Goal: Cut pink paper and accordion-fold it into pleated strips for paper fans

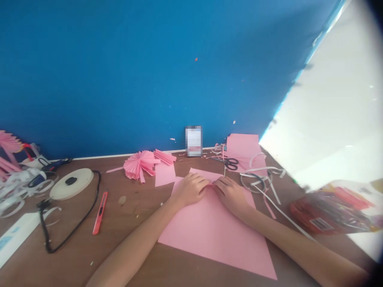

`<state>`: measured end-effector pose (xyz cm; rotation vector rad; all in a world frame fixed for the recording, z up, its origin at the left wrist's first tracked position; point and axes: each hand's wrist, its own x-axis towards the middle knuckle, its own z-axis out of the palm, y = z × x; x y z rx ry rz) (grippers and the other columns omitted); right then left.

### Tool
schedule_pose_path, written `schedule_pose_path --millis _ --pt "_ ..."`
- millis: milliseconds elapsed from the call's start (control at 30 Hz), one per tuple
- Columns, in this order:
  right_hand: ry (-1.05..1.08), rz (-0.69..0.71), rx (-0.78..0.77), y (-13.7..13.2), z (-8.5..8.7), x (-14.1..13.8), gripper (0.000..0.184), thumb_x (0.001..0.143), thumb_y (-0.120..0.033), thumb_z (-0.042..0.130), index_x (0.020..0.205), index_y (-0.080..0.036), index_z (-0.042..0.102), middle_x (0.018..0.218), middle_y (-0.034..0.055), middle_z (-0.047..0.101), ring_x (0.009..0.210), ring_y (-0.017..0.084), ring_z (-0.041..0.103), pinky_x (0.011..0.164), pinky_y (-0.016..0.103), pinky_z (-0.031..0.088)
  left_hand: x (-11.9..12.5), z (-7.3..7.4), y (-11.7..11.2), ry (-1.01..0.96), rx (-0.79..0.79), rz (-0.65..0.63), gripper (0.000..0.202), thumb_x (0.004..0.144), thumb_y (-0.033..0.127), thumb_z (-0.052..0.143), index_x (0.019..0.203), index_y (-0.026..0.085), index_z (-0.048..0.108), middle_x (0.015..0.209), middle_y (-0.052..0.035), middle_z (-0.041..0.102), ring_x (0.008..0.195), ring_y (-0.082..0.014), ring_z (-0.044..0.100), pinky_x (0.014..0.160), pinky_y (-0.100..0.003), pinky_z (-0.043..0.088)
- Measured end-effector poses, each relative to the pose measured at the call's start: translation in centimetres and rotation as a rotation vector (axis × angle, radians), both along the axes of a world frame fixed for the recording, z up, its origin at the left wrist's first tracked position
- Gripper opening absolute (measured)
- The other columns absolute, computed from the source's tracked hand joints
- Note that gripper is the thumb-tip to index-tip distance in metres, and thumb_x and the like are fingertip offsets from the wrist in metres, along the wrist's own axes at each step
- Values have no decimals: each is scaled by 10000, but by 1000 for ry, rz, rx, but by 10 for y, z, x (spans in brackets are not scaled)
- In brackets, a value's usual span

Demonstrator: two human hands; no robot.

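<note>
From the head camera, the left hand (190, 189) and the right hand (230, 195) lie side by side near the middle of the tabletop (125, 227), both pressed down on a large pink paper sheet (215, 235). Their fingers are held together and slightly curved, with the fingertips almost meeting over a fold near the sheet's far corner. Neither hand clearly pinches the paper, though the fingers hide the exact line of the fold. The sheet sits at an angle, one corner pointing toward the near edge of the tabletop. Just beyond it, toward the far edge, are a small pink square (165, 174), a pink paper fan (139, 165) and a pleated pink strip (164, 156), the last touching the fan. Black-handled scissors (231, 163) rest on another pink sheet (243, 153) in the far right corner, beside a tangle of white paper strips (260, 175). Toward the left edge lie a red utility knife (100, 213), a cream tape roll (72, 183) and a looping black cable (72, 235). More pink fans (8, 141) crowd the far left corner. A red plastic packet (329, 209) sits at the right edge, and a blue wall (149, 71) rises behind the tabletop, with a small blurred card (194, 140) leaning against it.
</note>
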<state>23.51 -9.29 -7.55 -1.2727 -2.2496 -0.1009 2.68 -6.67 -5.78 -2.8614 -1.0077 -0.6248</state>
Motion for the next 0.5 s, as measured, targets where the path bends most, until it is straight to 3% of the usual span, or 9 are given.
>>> schedule_pose_path --millis 167,367,500 --pt "-61 5 66 -2 0 0 257 874 -32 492 959 -189 677 892 48 656 819 202 546 704 310 368 2 -3 -2 88 90 63 218 980 176 402 998 177 620 958 -46 631 951 -190 546 871 -343 394" --pt "-129 -64 22 -5 3 0 322 828 10 473 977 -186 681 914 57 656 841 214 550 706 321 359 0 -6 1 145 27 151 139 948 184 478 897 171 607 913 -44 602 921 -206 524 806 -336 393" --pt "-53 -68 -16 -4 1 2 377 788 40 449 941 -208 689 869 40 654 834 199 556 707 309 365 1 -3 0 145 29 162 134 947 171 468 940 180 602 938 -40 603 934 -211 518 813 -340 391"
